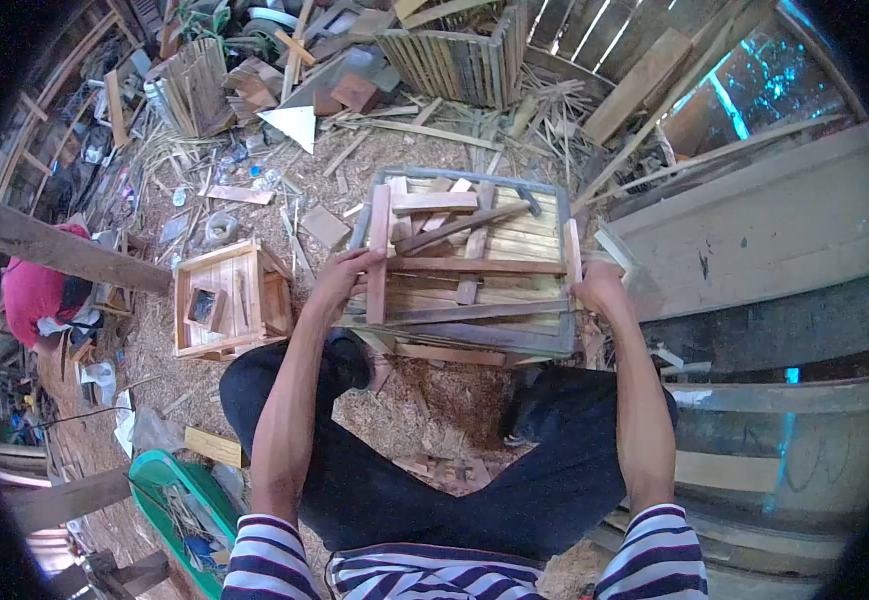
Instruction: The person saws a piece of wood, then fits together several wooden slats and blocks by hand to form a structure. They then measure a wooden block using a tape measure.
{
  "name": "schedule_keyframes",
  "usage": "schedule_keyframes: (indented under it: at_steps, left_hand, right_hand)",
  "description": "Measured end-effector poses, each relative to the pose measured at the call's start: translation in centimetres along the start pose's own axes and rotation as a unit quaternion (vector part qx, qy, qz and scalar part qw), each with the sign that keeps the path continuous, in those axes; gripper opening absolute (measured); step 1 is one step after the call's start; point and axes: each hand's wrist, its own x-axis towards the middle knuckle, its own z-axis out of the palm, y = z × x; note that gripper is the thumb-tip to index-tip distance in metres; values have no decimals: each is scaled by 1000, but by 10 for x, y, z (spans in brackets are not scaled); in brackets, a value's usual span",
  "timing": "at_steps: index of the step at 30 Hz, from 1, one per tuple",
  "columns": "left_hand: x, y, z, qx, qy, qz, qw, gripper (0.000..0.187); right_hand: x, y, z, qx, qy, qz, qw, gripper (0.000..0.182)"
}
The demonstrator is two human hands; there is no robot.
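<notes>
An H-shaped wooden frame [475,265], made of two short uprights joined by a long crossbar, is held level above a slatted wooden work surface. My left hand [348,277] grips its left upright [379,255], fingers closed over the edge. On the opposite side, my right hand [600,286] is closed around the right upright [573,252]. Behind the crossbar lie several loose wood pieces [435,202] and a long-handled tool [470,226] with a dark head, which looks like a hammer.
Left of the work surface stands a wooden crate-like stool [187,300] with a small wooden box [205,307] on it. A green plastic tub [160,500] is at lower left. Wood scraps and shavings cover the floor. Boards [755,230] line the right. Another person [43,295] bends at far left.
</notes>
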Motion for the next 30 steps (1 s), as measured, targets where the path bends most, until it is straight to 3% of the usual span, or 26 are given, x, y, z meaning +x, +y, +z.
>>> schedule_keyframes:
  at_steps: [2, 6, 8, 12, 18, 20, 24, 27, 29, 30]
  left_hand:
    - [4, -6, -5, 2, -12, 3, 1000, 45]
    - [7, -13, -7, -59, -16, -4, 998, 37]
    - [6, -14, -5, -63, -12, -1, 998, 37]
    - [-4, -11, 0, -58, 18, -12, 998, 35]
    - [5, -16, -4, -64, -7, -8, 998, 37]
    - [5, -16, -3, -73, -4, 2, 997, 37]
    - [8, -16, -7, -65, -5, 5, 998, 41]
    - [9, -15, -3, -112, -10, 44, 993, 44]
    - [4, -9, -6, -106, -20, 52, 993, 46]
    - [0, -4, -7, -101, -31, 59, 993, 48]
  right_hand:
    - [1, -2, -4, 9, -50, 39, 998, 34]
    - [-6, -8, -13, 48, -47, 46, 997, 33]
    - [0, -2, -8, 17, -24, 2, 1000, 32]
    - [14, 13, 1, 54, -61, 19, 997, 34]
    - [3, -1, -12, 118, -72, 50, 989, 32]
    - [-10, -13, -25, 230, -110, 62, 965, 27]
    - [19, 19, 5, 204, -106, 34, 973, 27]
    - [26, 28, 11, 158, -37, 38, 986, 31]
    - [23, 30, 4, 232, 93, -18, 968, 35]
    - [-5, 2, -27, 288, 67, 19, 955, 42]
